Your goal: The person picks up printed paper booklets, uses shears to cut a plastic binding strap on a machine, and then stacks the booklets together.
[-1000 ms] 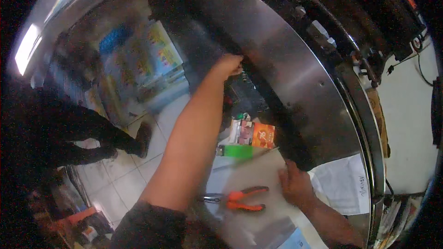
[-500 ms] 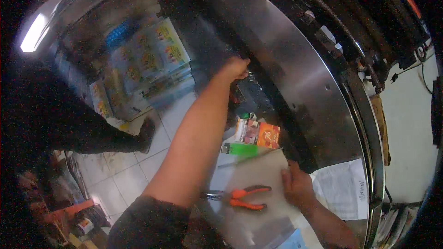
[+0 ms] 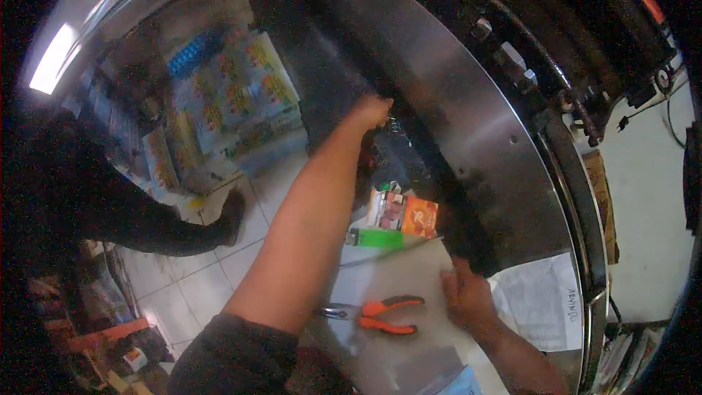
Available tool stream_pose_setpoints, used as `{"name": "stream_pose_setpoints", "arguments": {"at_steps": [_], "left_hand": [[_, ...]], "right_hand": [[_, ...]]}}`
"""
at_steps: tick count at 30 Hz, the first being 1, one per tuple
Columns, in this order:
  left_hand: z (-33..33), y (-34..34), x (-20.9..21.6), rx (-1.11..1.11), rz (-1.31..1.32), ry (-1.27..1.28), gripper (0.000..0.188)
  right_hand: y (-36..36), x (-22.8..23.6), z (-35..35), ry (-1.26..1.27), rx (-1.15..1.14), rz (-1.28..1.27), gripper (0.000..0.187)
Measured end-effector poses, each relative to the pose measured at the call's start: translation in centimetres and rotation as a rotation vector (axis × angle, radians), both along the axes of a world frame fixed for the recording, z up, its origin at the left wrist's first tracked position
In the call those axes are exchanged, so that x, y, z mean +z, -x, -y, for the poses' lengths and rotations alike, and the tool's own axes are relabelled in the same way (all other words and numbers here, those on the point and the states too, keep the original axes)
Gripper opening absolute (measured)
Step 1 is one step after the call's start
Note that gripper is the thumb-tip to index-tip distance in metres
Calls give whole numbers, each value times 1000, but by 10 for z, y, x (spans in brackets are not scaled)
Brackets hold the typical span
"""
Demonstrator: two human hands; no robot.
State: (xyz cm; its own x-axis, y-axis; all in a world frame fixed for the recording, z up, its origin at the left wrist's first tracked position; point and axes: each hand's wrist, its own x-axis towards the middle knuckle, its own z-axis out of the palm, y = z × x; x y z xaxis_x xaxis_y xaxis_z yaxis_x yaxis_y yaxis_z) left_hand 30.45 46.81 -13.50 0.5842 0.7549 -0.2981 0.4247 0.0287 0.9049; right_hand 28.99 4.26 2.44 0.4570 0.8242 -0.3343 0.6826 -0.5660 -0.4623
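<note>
Tiled floor at 8 o'clock and a steel panel at 1 o'clock flank the table. Left hand, at 12 o'clock: arm outstretched, fingers curled, with a small shiny piece just beside them at their 4 o'clock; whether they grip it or merely lie against it cannot be told. The step in hand is judged to be a reach to this piece, and the next move to call for a sure hold on it. A dark package lies at the same fingers' 5 o'clock. Right hand: fingers loosely bent at the table's right side; any grasp cannot be made out. Around it lie orange-handled pliers near 9 o'clock, a green lighter at 10, an orange-and-white pack at 11 and a paper at 3.
</note>
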Motion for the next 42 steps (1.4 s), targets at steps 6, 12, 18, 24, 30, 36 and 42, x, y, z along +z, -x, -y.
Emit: {"name": "stream_pose_setpoints", "arguments": {"at_steps": [6, 12, 18, 24, 30, 36, 42], "left_hand": [[2, 11, 9, -50, 11, 17, 38], [-3, 13, 1, -49, -13, -70, 45], [-5, 4, 0, -58, -35, -90, 46], [-3, 11, -9, 2, -22, -85, 47], [13, 1, -3, 87, 186, 193, 39], [-32, 23, -19, 542, 108, 150, 29], [48, 20, 40, 284, 277, 324, 30]], "right_hand": [[0, -4, 1, -67, 47, 20, 37], [1, -3, -1, -37, 58, 39, 36], [0, -3, 3, -68, 48, 62, 36], [1, -2, 1, -34, 40, 14, 36], [-1, 2, 8, -16, 20, -26, 35], [12, -11, 1, 50, 171, 126, 42], [20, 35, 36, -28, 54, 84, 44]]}}
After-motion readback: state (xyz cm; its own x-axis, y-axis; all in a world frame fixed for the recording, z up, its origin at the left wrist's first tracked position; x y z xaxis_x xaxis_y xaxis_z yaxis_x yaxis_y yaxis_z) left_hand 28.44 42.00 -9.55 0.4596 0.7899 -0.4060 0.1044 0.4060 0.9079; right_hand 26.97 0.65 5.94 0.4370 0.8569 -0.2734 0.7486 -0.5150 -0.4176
